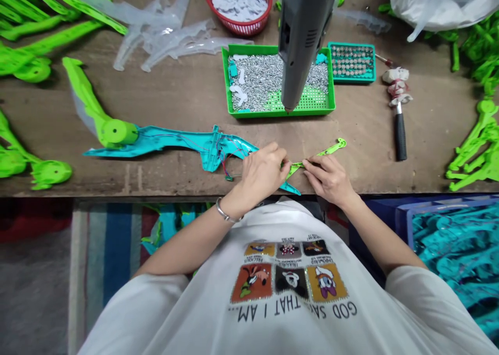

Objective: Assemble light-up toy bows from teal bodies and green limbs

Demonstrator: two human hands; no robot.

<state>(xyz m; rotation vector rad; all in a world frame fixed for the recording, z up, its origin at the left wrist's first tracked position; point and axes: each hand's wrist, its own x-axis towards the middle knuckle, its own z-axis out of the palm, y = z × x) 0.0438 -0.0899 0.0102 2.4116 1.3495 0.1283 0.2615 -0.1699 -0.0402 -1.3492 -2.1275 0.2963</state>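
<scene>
A turquoise plastic toy shell [167,141], with thin red wires and a small connector, lies open side up along the table's near edge. A bright green plastic shell [117,131] sits on its left end. My left hand [263,173] is closed over the shell's right end, its fingertips pinching the near end of a slim green plastic arm [331,148]. Thumb and fingers of my right hand [329,178] pinch that same arm farther right, and its hooked end sticks out beyond them. What lies under my left palm is hidden.
A grey power screwdriver [304,33] hangs over a green tray [278,114] of screws. Behind are a red basket [237,28] and a turquoise box [353,78]. A black-handled hammer [399,131] lies right. Green parts [27,64] flank both sides; a blue crate [405,225] stands below right.
</scene>
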